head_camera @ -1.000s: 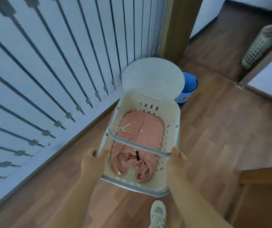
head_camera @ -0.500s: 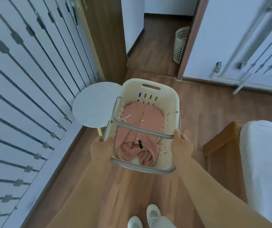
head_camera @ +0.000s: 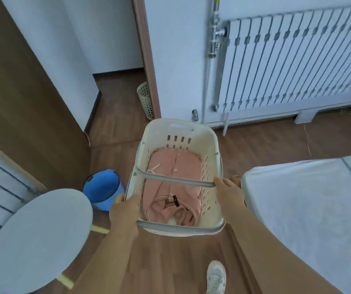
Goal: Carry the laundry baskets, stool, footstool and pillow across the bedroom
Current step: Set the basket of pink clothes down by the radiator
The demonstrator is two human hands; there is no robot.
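A person carries a cream laundry basket [head_camera: 178,172] across a bedroom, held clear of the wooden floor [head_camera: 265,145] in front of the body. The left hand [head_camera: 123,211] grips the near-left rim, its fingers curled around the edge; the right hand [head_camera: 229,190] holds the right rim where a grey handle bar [head_camera: 176,179] ends. A hand on each side likely keeps the load level. The basket's long axis runs away from the carrier, its far end pointing toward the wall beside a white radiator [head_camera: 297,60]. A pink garment [head_camera: 172,187] lies inside. A round white stool [head_camera: 36,240] and a blue footstool [head_camera: 104,189] stand to the left, a bed [head_camera: 308,209] to the right. A second, perforated basket [head_camera: 145,100] waits beyond the doorway.
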